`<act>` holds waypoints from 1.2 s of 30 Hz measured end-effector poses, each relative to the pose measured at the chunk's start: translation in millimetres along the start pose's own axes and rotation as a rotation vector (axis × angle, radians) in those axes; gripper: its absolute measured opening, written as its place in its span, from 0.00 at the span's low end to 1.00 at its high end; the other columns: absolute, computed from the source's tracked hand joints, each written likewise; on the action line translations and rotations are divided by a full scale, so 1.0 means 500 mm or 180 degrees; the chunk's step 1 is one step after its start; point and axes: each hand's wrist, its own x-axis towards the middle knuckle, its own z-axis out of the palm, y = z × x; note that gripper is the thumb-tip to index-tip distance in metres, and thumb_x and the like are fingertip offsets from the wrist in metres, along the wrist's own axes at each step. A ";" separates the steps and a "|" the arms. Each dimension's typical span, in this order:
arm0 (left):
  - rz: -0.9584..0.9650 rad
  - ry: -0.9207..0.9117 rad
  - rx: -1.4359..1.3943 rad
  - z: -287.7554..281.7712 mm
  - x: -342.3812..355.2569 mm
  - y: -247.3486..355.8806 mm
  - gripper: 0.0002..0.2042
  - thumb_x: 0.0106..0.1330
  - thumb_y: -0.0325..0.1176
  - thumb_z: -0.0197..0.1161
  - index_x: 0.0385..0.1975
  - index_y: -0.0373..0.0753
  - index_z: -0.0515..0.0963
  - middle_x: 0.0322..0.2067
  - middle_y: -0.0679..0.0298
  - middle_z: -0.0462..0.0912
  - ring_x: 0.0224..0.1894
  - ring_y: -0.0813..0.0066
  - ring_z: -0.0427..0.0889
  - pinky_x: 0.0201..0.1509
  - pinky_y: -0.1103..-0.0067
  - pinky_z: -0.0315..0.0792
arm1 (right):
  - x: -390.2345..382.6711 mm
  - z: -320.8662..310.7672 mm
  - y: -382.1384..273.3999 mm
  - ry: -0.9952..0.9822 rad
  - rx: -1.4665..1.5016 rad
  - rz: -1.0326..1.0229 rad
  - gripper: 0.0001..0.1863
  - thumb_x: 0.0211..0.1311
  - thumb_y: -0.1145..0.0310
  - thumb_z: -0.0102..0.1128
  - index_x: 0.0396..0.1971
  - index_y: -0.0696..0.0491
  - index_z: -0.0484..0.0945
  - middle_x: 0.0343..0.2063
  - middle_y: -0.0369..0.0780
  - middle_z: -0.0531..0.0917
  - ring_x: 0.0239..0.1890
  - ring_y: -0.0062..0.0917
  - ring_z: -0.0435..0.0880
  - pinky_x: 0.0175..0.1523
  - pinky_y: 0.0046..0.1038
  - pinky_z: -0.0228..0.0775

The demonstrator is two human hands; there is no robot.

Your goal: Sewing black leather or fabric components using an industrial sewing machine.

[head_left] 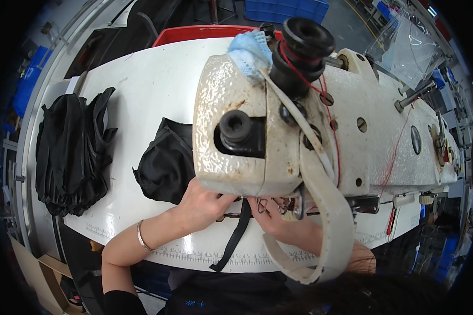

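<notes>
A cream sewing machine head (231,173) covers the space above my two hands. My left hand (202,207) curls under its left lower edge, thumb and fingers drawn together; its fingertips and what they pinch are hidden. Beside that hand lies a bunched black fabric piece (165,163), partly behind the machine head. My right hand (270,214) reaches under the head from the right, with its fingers mostly hidden behind wire hooks. Between my hands a narrow black fabric strip (234,239) hangs down toward the near table edge.
A stack of black fabric pieces (73,152) lies on the left of the white table (134,79). Red thread (328,115) runs down the machine, and a pale curved strap (339,226) hangs in front. A red bin (194,34) stands beyond the table's far edge.
</notes>
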 end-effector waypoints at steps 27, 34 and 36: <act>0.0028 0.0149 0.1278 -0.007 0.023 0.064 0.14 0.45 0.27 0.57 0.34 0.31 0.77 0.36 0.58 0.77 0.48 0.63 0.74 0.62 0.67 0.59 | -0.031 0.034 -0.018 0.0758 0.2579 0.2116 0.21 0.41 0.69 0.60 0.41 0.49 0.79 0.42 0.36 0.79 0.42 0.28 0.77 0.45 0.32 0.74; -0.0249 -0.0039 0.1952 -0.043 -0.002 0.093 0.14 0.44 0.26 0.57 0.33 0.31 0.75 0.30 0.59 0.75 0.44 0.65 0.73 0.61 0.69 0.61 | -0.004 0.037 0.019 0.0999 0.1815 0.1494 0.20 0.39 0.70 0.58 0.39 0.57 0.79 0.38 0.40 0.80 0.40 0.30 0.78 0.44 0.30 0.71; -0.0034 0.0175 0.1525 -0.054 -0.003 0.082 0.10 0.44 0.24 0.58 0.29 0.32 0.74 0.27 0.60 0.70 0.39 0.66 0.71 0.53 0.70 0.67 | -0.006 0.023 0.022 0.1262 0.1874 0.1143 0.19 0.40 0.70 0.57 0.38 0.58 0.78 0.37 0.41 0.80 0.40 0.31 0.78 0.45 0.31 0.71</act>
